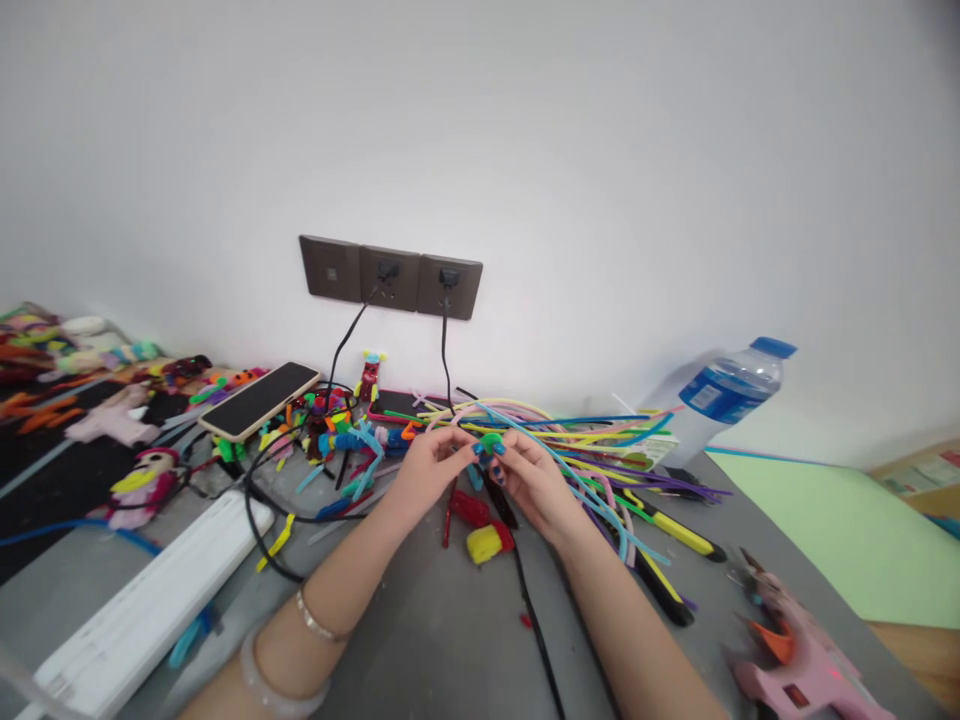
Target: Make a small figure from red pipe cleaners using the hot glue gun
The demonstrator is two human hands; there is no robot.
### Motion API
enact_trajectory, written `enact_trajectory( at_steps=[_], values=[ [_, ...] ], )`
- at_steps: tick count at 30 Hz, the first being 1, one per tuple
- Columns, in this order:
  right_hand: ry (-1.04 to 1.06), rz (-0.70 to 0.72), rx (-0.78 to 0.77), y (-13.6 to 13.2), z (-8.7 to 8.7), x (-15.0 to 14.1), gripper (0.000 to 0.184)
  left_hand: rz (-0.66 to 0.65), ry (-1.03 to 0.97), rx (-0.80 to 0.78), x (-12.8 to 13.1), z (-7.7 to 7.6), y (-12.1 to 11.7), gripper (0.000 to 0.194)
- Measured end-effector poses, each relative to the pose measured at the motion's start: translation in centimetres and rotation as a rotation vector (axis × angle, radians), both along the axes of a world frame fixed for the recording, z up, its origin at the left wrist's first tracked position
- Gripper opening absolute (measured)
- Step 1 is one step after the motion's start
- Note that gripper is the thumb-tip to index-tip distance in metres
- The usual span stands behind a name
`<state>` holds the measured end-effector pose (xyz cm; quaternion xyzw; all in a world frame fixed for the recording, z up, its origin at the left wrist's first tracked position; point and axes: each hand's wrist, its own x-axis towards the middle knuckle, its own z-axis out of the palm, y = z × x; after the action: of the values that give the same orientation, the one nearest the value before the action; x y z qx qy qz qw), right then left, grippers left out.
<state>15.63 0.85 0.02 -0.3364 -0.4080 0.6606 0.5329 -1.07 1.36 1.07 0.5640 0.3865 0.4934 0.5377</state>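
Note:
My left hand (439, 470) and my right hand (534, 482) meet over the grey table. Between their fingertips is a small green fuzzy piece (491, 441), perhaps bent pipe cleaner; its exact shape is too small to tell. Both hands pinch it, one from each side. Just below them lies a red and yellow fuzzy piece (486, 540) on the tabletop. Long pipe cleaners (600, 440) in many colours spread out behind and to the right of my right hand. Left of my left hand, blue fuzzy pieces (352, 442) lie in a heap.
A white power strip (157, 600) and a phone (260, 400) are at left, among small fuzzy figures (142, 485). Black cables run to wall sockets (390, 278). At right are a leaning water bottle (724, 395), yellow-black cutters (682, 533), a pink glue gun (802, 640) and green paper (810, 530).

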Motion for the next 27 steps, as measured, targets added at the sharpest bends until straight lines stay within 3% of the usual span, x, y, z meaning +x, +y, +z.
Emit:
enact_trajectory(
  at_steps=[7, 13, 21, 27],
  values=[
    [0.042, 0.025, -0.039, 0.01, -0.01, 0.12, 0.039, 0.117, 0.138, 0.167, -0.43, 0.57, -0.18, 0.014],
    [0.034, 0.078, -0.055, -0.23, 0.04, -0.08, 0.039, 0.137, 0.209, 0.261, -0.05, 0.49, -0.54, 0.011],
    [0.001, 0.064, -0.023, -0.08, -0.22, -0.04, 0.037, 0.092, 0.224, 0.162, 0.05, 0.35, -0.41, 0.016],
    [0.005, 0.07, -0.032, -0.13, -0.1, -0.03, 0.035, 0.016, 0.125, 0.049, 0.31, 0.41, -0.42, 0.018]
  ],
)
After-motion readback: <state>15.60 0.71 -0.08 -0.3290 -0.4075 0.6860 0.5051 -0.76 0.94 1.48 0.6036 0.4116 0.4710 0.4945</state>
